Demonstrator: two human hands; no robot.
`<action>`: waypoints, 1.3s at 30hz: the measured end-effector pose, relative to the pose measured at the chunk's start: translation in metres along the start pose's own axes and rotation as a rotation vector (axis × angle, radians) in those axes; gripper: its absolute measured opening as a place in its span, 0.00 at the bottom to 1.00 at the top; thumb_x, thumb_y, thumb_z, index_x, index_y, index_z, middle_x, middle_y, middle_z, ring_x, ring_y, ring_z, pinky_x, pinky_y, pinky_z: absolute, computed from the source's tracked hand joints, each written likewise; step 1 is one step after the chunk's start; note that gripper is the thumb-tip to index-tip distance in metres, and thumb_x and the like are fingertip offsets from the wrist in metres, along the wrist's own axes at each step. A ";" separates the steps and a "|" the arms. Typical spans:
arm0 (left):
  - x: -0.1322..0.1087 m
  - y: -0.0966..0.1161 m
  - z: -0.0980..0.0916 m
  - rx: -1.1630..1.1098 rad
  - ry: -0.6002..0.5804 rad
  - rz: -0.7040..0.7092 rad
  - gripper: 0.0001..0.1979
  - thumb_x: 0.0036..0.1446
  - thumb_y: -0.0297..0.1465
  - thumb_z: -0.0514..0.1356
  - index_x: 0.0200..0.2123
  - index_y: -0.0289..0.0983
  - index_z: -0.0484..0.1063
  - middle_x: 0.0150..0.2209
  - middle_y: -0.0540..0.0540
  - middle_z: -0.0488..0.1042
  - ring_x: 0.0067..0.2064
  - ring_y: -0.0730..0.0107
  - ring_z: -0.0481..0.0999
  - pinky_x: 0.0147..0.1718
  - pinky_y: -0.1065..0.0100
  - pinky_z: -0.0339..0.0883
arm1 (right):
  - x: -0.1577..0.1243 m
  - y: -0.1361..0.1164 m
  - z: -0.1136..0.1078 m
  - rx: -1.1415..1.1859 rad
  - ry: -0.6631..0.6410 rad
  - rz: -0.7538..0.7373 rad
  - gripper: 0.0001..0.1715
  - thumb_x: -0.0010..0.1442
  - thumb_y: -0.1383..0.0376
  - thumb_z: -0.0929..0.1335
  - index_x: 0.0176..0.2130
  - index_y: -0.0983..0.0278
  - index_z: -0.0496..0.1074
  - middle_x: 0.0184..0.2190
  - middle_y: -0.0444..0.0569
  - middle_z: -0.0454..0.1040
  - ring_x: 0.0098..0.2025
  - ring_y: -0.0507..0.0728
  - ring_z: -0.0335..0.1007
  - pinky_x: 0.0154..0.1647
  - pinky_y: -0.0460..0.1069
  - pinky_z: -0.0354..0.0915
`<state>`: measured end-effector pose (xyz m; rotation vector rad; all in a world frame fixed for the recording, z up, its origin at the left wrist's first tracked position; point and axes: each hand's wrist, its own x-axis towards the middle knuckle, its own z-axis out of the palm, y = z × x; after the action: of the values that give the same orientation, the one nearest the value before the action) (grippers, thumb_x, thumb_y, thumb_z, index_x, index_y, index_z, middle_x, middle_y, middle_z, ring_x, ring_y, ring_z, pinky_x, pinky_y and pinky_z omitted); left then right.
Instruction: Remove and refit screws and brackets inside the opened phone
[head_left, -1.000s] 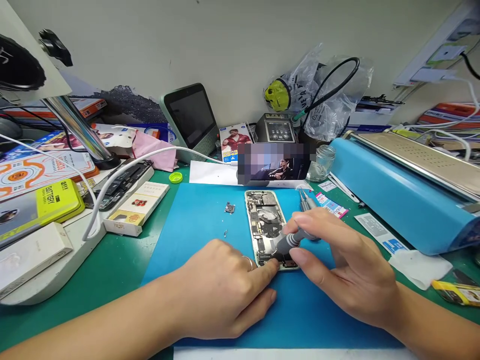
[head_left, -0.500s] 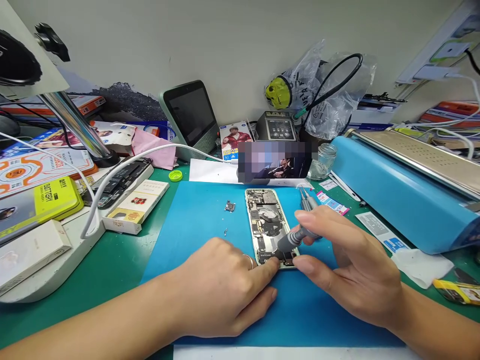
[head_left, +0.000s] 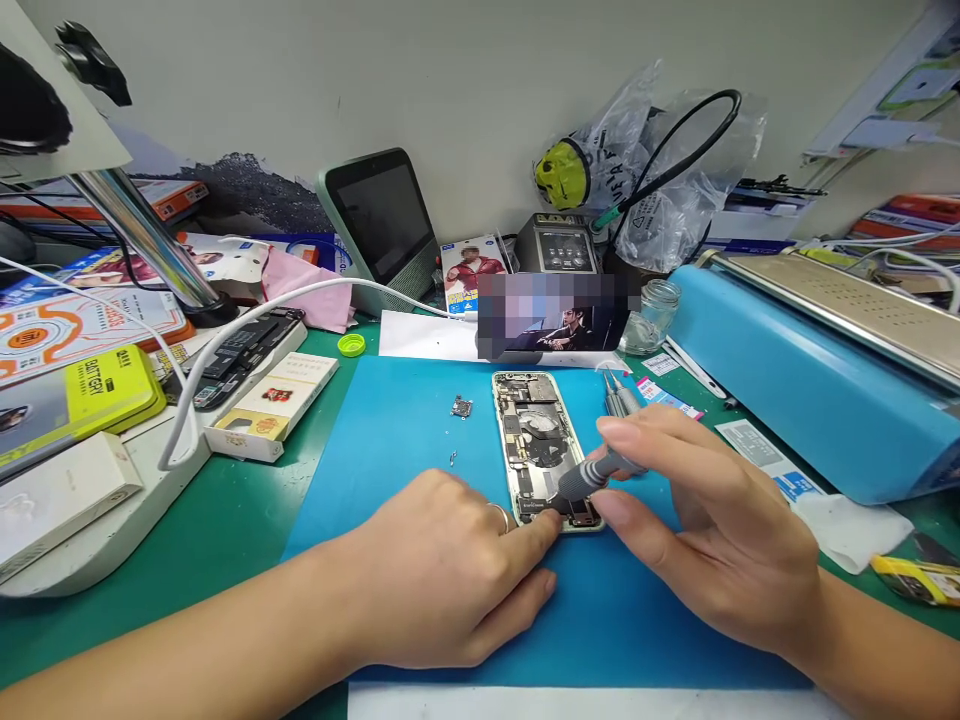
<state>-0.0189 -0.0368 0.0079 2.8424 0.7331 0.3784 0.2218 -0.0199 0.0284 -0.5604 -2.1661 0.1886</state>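
Head camera: an opened phone (head_left: pixel 534 425) is lying at the centre of the frame, its inner parts showing, on a blue mat (head_left: pixel 375 490). From the lower left, the left hand (head_left: pixel 454 570) is reaching in, its index fingertip resting on the phone's bottom end (a ring is circling one finger). Its other fingers are curling under, and whether they are enclosing anything I cannot tell. From the lower right, the right hand (head_left: pixel 705 510) is holding a grey screwdriver (head_left: pixel 589 477), which is tilting down to the left, its lower end sitting over the lower part of the phone. The index finger is arching above the handle and the thumb is lying just below; whether the thumb is touching it, I cannot tell. The two hands are staying near each other but apart.

Left of the phone, a small dark part (head_left: pixel 461 406) is lying on the mat, with tiny metal pieces (head_left: pixel 452 459) sitting below it in the frame. Beyond the mat, at upper centre, a propped screen (head_left: pixel 577 325) is showing a picture. A glass jar (head_left: pixel 654 315) is standing just beside it, and a blue machine (head_left: pixel 810 385) is filling the right side.
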 end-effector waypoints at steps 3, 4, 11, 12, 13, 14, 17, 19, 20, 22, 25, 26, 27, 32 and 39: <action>0.000 0.000 0.000 0.000 0.001 0.002 0.21 0.76 0.37 0.46 0.60 0.34 0.71 0.27 0.52 0.77 0.23 0.64 0.74 0.20 0.56 0.51 | 0.002 -0.001 -0.001 -0.011 0.001 -0.013 0.41 0.61 0.81 0.71 0.68 0.60 0.67 0.50 0.48 0.80 0.43 0.55 0.75 0.47 0.52 0.74; 0.000 0.000 0.000 0.001 0.001 0.002 0.21 0.76 0.37 0.46 0.60 0.34 0.71 0.27 0.52 0.77 0.23 0.64 0.74 0.20 0.56 0.51 | 0.002 -0.001 -0.001 -0.014 0.002 -0.016 0.41 0.61 0.81 0.71 0.68 0.60 0.68 0.50 0.48 0.80 0.44 0.56 0.75 0.48 0.52 0.74; 0.001 0.002 -0.003 0.002 -0.007 -0.005 0.20 0.76 0.36 0.46 0.60 0.34 0.71 0.28 0.52 0.78 0.24 0.64 0.76 0.21 0.56 0.52 | 0.000 0.001 0.000 0.013 -0.014 -0.002 0.42 0.62 0.79 0.71 0.70 0.57 0.65 0.55 0.50 0.81 0.46 0.58 0.79 0.51 0.56 0.76; 0.001 0.002 -0.003 0.000 -0.012 -0.007 0.20 0.76 0.36 0.46 0.60 0.34 0.71 0.28 0.52 0.78 0.24 0.64 0.76 0.20 0.57 0.52 | 0.000 0.001 0.000 0.011 -0.006 0.003 0.43 0.62 0.79 0.71 0.70 0.55 0.65 0.54 0.49 0.81 0.44 0.58 0.78 0.48 0.56 0.76; 0.001 0.002 -0.003 -0.002 -0.015 -0.010 0.20 0.76 0.36 0.46 0.60 0.34 0.71 0.28 0.51 0.78 0.24 0.64 0.76 0.20 0.57 0.51 | 0.000 0.001 0.000 0.006 0.002 0.009 0.43 0.62 0.79 0.71 0.70 0.54 0.65 0.52 0.48 0.82 0.42 0.58 0.78 0.46 0.56 0.76; 0.000 0.002 -0.003 -0.005 -0.020 -0.009 0.20 0.76 0.36 0.46 0.59 0.34 0.71 0.28 0.51 0.78 0.24 0.64 0.76 0.20 0.57 0.51 | 0.000 0.001 0.000 0.000 0.008 0.016 0.42 0.62 0.79 0.71 0.69 0.53 0.66 0.51 0.47 0.82 0.40 0.58 0.77 0.43 0.56 0.76; 0.000 0.001 -0.002 -0.005 -0.015 0.000 0.19 0.76 0.37 0.46 0.57 0.34 0.71 0.27 0.51 0.77 0.23 0.64 0.75 0.20 0.57 0.51 | 0.002 0.001 0.001 -0.019 0.010 0.011 0.40 0.62 0.78 0.72 0.68 0.53 0.67 0.50 0.48 0.83 0.38 0.57 0.76 0.39 0.55 0.76; -0.001 0.001 -0.001 -0.016 -0.005 0.001 0.18 0.76 0.36 0.47 0.55 0.35 0.71 0.27 0.52 0.76 0.23 0.64 0.74 0.21 0.57 0.52 | 0.004 0.000 0.001 -0.031 0.010 -0.016 0.38 0.62 0.78 0.72 0.67 0.56 0.68 0.49 0.49 0.83 0.40 0.57 0.77 0.42 0.54 0.76; -0.001 0.001 0.000 -0.026 0.002 0.000 0.17 0.76 0.36 0.47 0.54 0.36 0.71 0.27 0.52 0.76 0.23 0.64 0.74 0.21 0.57 0.52 | 0.005 -0.001 0.001 -0.030 0.007 -0.028 0.37 0.63 0.78 0.72 0.66 0.58 0.68 0.49 0.49 0.82 0.41 0.56 0.77 0.44 0.53 0.77; -0.002 0.001 0.002 -0.048 0.012 -0.001 0.16 0.76 0.35 0.46 0.55 0.37 0.70 0.28 0.52 0.77 0.24 0.64 0.74 0.22 0.58 0.54 | 0.007 -0.002 0.001 -0.022 0.004 -0.031 0.34 0.64 0.78 0.71 0.65 0.60 0.69 0.48 0.50 0.81 0.45 0.55 0.76 0.47 0.51 0.77; -0.003 0.001 0.006 -0.052 0.021 0.009 0.18 0.77 0.35 0.46 0.60 0.36 0.68 0.29 0.52 0.76 0.24 0.64 0.73 0.23 0.58 0.55 | 0.008 -0.004 0.001 -0.015 0.006 -0.024 0.29 0.66 0.77 0.70 0.63 0.61 0.69 0.50 0.51 0.80 0.48 0.54 0.76 0.51 0.50 0.76; -0.003 0.001 0.007 -0.048 0.025 0.011 0.19 0.77 0.35 0.46 0.62 0.36 0.67 0.29 0.52 0.76 0.24 0.64 0.73 0.23 0.58 0.55 | 0.008 -0.004 0.001 -0.012 0.006 -0.025 0.29 0.66 0.76 0.70 0.63 0.62 0.69 0.51 0.52 0.80 0.49 0.54 0.76 0.51 0.50 0.76; -0.004 0.001 0.008 -0.044 0.029 0.013 0.19 0.77 0.35 0.46 0.63 0.35 0.66 0.28 0.53 0.76 0.24 0.64 0.73 0.23 0.58 0.55 | 0.008 -0.005 0.001 -0.009 0.008 -0.028 0.28 0.66 0.76 0.70 0.63 0.62 0.69 0.51 0.52 0.80 0.50 0.54 0.76 0.52 0.50 0.76; -0.003 0.001 0.008 -0.043 0.035 0.013 0.19 0.77 0.35 0.46 0.62 0.35 0.68 0.29 0.52 0.76 0.24 0.64 0.73 0.22 0.57 0.55 | 0.006 -0.005 0.002 -0.019 0.006 -0.023 0.28 0.67 0.76 0.69 0.64 0.61 0.68 0.52 0.52 0.80 0.52 0.55 0.77 0.53 0.51 0.77; -0.002 0.002 0.003 -0.049 0.036 0.011 0.16 0.76 0.34 0.47 0.56 0.36 0.69 0.28 0.52 0.76 0.23 0.65 0.73 0.23 0.59 0.54 | 0.005 -0.004 0.003 -0.012 0.008 -0.014 0.32 0.65 0.77 0.69 0.65 0.62 0.67 0.53 0.55 0.81 0.53 0.57 0.79 0.53 0.54 0.78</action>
<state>-0.0186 -0.0396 0.0048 2.8016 0.7046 0.4443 0.2154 -0.0208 0.0319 -0.5518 -2.1644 0.1651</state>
